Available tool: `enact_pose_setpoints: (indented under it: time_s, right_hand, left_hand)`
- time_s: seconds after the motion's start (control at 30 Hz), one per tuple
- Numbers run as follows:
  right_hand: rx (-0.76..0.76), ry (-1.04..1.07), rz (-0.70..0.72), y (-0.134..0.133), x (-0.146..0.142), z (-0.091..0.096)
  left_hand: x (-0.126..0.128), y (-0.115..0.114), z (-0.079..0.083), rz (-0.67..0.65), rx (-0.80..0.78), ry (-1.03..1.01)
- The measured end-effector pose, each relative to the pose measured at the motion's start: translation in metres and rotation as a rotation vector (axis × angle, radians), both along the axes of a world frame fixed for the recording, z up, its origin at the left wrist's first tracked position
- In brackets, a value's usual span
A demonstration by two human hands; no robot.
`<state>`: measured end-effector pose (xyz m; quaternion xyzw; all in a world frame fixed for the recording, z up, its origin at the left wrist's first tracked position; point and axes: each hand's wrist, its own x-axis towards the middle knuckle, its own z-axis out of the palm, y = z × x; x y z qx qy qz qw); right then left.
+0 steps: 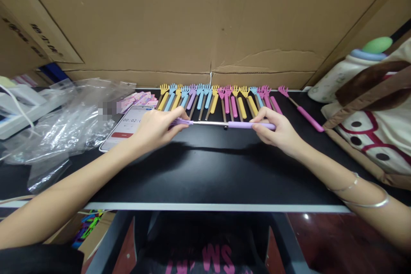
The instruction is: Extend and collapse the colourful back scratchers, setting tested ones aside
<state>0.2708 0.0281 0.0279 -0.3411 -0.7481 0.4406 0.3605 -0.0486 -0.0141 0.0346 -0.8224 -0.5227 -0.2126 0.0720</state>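
Note:
Stretched level between my two hands is a purple back scratcher (237, 125) with a bare metal shaft. My left hand (157, 126) pinches its claw end, and the fingers hide most of the claw. On its grip, my right hand (278, 130) is closed with thumb and fingers. Behind it lies a row of back scratchers (207, 98) in yellow, blue, purple and pink, claws toward the cardboard. Apart from that row, on the right, a pink back scratcher (310, 118) lies with its shaft showing.
A phone (120, 130) showing a timer lies beside my left hand, near pink packets (141, 99) and crumpled clear plastic bags (73, 115). On the right are a bottle (343, 79) and a fabric bag (382, 137). Cardboard (192, 21) walls the back of the black table (205, 175).

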Motion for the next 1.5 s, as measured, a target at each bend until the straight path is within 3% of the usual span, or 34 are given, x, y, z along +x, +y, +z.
enact_pose_setpoints:
  time_s: [0.23, 0.57, 0.87, 1.07, 1.27, 1.5]
  right_hand:
    - [-0.043, 0.027, 0.009, -0.001, -0.002, -0.001]
    - [0.052, -0.040, -0.008, 0.001, -0.001, 0.002]
    - [0.325, -0.289, -0.095, 0.000, 0.002, 0.017]
    - [0.498, -0.482, -0.078, 0.005, 0.007, 0.015]
    - [0.602, -0.590, -0.079, 0.009, 0.011, 0.007]
    - [0.587, -0.596, -0.033, 0.006, 0.008, 0.003]
  left_hand:
    - [-0.001, -0.001, -0.003, 0.004, 0.036, 0.003]
    - [0.004, 0.001, -0.001, 0.013, -0.049, -0.089]
    - [0.002, 0.003, 0.005, -0.091, -0.385, -0.237]
    - [-0.005, 0.008, 0.013, -0.173, -0.587, -0.413]
    - [-0.008, 0.010, 0.011, -0.166, -0.593, -0.353]
    - [-0.002, 0.008, 0.005, -0.132, -0.508, -0.351]
